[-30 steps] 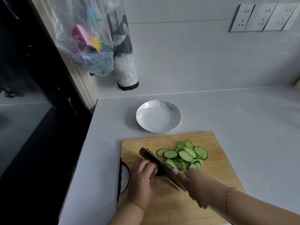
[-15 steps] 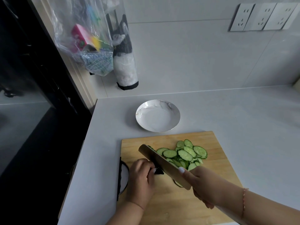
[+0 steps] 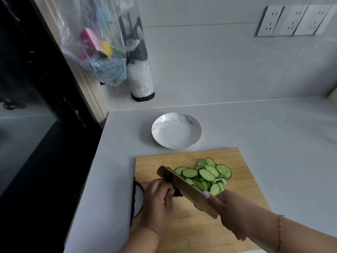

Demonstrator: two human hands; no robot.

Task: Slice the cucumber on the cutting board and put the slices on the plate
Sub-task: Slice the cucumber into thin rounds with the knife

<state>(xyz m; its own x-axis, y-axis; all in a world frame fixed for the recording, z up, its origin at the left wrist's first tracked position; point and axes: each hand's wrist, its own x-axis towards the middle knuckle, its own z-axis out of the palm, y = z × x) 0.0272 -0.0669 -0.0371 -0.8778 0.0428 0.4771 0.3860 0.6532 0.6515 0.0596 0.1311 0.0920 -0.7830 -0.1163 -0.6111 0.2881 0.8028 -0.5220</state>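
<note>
Head: R hand grips knife over cucumber.

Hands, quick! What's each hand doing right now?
Left hand: curled, pinching the cucumber end on the cutting board.
Right hand: gripping the knife.

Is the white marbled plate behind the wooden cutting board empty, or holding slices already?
Empty. The white marbled plate shows only its bare glossy surface; all the green cucumber slices lie on the wooden cutting board.
</note>
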